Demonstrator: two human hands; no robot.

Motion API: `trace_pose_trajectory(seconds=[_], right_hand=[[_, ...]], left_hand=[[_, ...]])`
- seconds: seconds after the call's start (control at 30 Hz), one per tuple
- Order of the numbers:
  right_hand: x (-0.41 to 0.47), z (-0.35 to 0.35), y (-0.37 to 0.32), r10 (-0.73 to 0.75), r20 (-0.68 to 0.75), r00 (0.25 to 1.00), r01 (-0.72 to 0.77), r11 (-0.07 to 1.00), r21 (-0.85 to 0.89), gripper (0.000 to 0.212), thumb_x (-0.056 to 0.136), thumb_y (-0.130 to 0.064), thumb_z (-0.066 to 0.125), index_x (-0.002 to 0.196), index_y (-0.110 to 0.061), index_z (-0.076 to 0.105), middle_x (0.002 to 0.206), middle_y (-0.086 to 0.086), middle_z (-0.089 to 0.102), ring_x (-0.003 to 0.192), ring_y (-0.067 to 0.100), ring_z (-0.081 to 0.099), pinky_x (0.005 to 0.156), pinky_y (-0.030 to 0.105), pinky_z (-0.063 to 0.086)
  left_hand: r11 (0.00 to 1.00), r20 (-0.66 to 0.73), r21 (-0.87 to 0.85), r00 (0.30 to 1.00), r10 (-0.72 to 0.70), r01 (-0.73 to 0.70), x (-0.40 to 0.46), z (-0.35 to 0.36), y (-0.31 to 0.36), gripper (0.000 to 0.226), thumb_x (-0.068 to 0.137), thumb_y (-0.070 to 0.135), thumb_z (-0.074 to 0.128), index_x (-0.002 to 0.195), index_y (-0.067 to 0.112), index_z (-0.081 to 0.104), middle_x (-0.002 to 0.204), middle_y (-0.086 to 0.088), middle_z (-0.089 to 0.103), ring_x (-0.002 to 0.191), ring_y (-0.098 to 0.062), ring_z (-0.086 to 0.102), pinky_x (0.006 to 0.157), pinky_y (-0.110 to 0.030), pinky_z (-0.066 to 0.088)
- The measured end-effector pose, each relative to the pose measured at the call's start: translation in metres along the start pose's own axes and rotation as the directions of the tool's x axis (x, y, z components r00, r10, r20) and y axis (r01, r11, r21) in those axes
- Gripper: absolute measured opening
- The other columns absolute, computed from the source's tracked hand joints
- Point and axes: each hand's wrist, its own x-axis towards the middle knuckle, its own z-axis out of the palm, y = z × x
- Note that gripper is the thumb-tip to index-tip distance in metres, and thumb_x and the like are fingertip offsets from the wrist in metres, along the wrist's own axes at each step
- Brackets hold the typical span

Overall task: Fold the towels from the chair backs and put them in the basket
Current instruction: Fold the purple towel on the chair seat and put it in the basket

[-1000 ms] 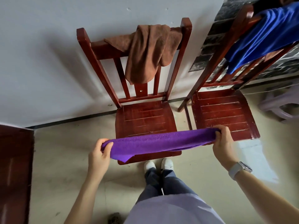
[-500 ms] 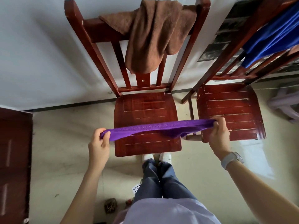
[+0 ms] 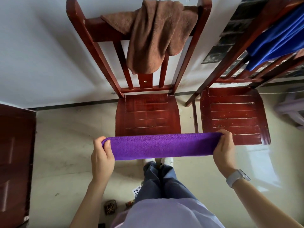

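A purple towel (image 3: 161, 146) is stretched flat between my hands, in front of the middle chair's seat. My left hand (image 3: 102, 157) pinches its left end and my right hand (image 3: 223, 150) grips its right end. A brown towel (image 3: 154, 35) hangs bunched over the back of the middle red wooden chair (image 3: 148, 112). A blue towel (image 3: 278, 38) is draped over the back of the right chair (image 3: 230, 112). No basket is in view.
A white wall stands behind the chairs. A dark red door (image 3: 14, 162) is at the left. Small items, including a playing card (image 3: 137, 189), lie on the floor by my feet. A pale plastic stool (image 3: 292, 109) is at the far right.
The towel, a thin twisted strip before, now hangs as a wider flat band. Both hands have drawn it back from over the seat toward me, and the view has tilted down.
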Motion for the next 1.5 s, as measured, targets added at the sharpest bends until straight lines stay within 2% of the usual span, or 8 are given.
trace_pose_trajectory(seconds=[0.23,0.47,0.67,0.87,1.0,1.3,1.4,1.5], right_hand=[[0.038,0.030,0.001,0.014,0.036,0.999,-0.011,0.997,-0.077,0.024,0.096,-0.006,0.033,0.108,-0.002,0.054,0.100,0.015,0.060,0.089,0.031,0.055,0.079,0.036,0.041],[0.128,0.128,0.027,-0.050,0.073,0.996,0.066,0.968,-0.244,0.028,0.092,-0.006,0.039,0.109,-0.007,0.061,0.100,0.016,0.067,0.091,0.036,0.053,0.074,0.035,0.040],[0.187,0.207,0.057,0.140,0.055,0.989,-0.134,0.986,-0.103,0.028,0.093,-0.007,0.039,0.108,-0.005,0.063,0.100,0.020,0.067,0.087,0.031,0.060,0.064,0.015,0.032],[0.217,0.249,0.071,0.345,0.138,0.929,-0.356,0.932,0.065,0.039,0.093,-0.009,0.037,0.130,-0.012,0.046,0.119,0.017,0.060,0.102,0.035,0.061,0.091,0.046,0.049],[0.176,0.244,0.093,0.445,0.185,0.876,-0.450,0.893,-0.020,0.039,0.091,-0.007,0.037,0.129,-0.011,0.044,0.125,0.014,0.053,0.109,0.034,0.057,0.096,0.049,0.045],[0.016,0.213,0.164,0.668,0.281,0.689,-0.561,0.737,-0.379,0.018,0.087,-0.014,0.053,0.096,0.001,0.058,0.088,0.017,0.060,0.088,0.035,0.056,0.074,0.036,0.040],[-0.007,0.217,0.175,0.671,0.292,0.681,-0.555,0.734,-0.391,0.015,0.085,-0.014,0.057,0.092,0.000,0.055,0.076,0.009,0.052,0.076,0.027,0.048,0.068,0.030,0.034],[-0.012,0.223,0.178,0.682,0.255,0.685,-0.596,0.726,-0.342,0.007,0.084,-0.011,0.057,0.085,-0.007,0.051,0.071,0.006,0.050,0.074,0.024,0.046,0.066,0.029,0.033]], left_hand=[[0.994,-0.013,-0.035,0.995,-0.101,0.101,0.036,0.033,-0.018,0.018,0.093,0.005,0.046,0.104,-0.008,0.051,0.097,-0.026,0.061,0.087,-0.041,0.057,0.072,-0.028,0.035],[0.965,0.058,-0.040,0.964,-0.258,0.260,0.128,0.118,-0.081,0.021,0.093,0.013,0.048,0.104,-0.004,0.055,0.099,-0.025,0.061,0.092,-0.037,0.055,0.074,-0.030,0.035],[0.962,0.030,-0.023,0.962,-0.271,0.271,0.190,0.185,-0.123,0.024,0.091,0.019,0.053,0.101,0.000,0.062,0.098,-0.023,0.065,0.093,-0.037,0.058,0.075,-0.032,0.041],[0.934,0.055,-0.110,0.940,-0.335,0.340,0.218,0.220,-0.139,0.034,0.091,0.020,0.053,0.123,0.009,0.053,0.118,-0.013,0.062,0.106,-0.027,0.058,0.087,-0.029,0.042],[0.891,0.071,-0.064,0.892,-0.446,0.450,0.177,0.221,-0.156,0.037,0.089,0.014,0.054,0.125,0.005,0.049,0.124,-0.017,0.056,0.109,-0.029,0.057,0.091,-0.033,0.043],[0.549,-0.015,0.108,0.553,-0.833,0.829,-0.013,0.209,-0.201,0.035,0.081,0.009,0.062,0.109,-0.011,0.056,0.113,-0.032,0.056,0.110,-0.044,0.051,0.093,-0.047,0.041],[0.433,0.084,-0.019,0.433,-0.897,0.901,-0.035,0.218,-0.211,0.044,0.085,0.014,0.062,0.112,-0.016,0.048,0.112,-0.035,0.055,0.106,-0.044,0.054,0.085,-0.044,0.042],[0.395,0.141,-0.127,0.411,-0.901,0.910,-0.039,0.220,-0.221,0.027,0.086,0.017,0.061,0.089,-0.009,0.055,0.086,-0.023,0.062,0.088,-0.037,0.064,0.074,-0.035,0.046]])
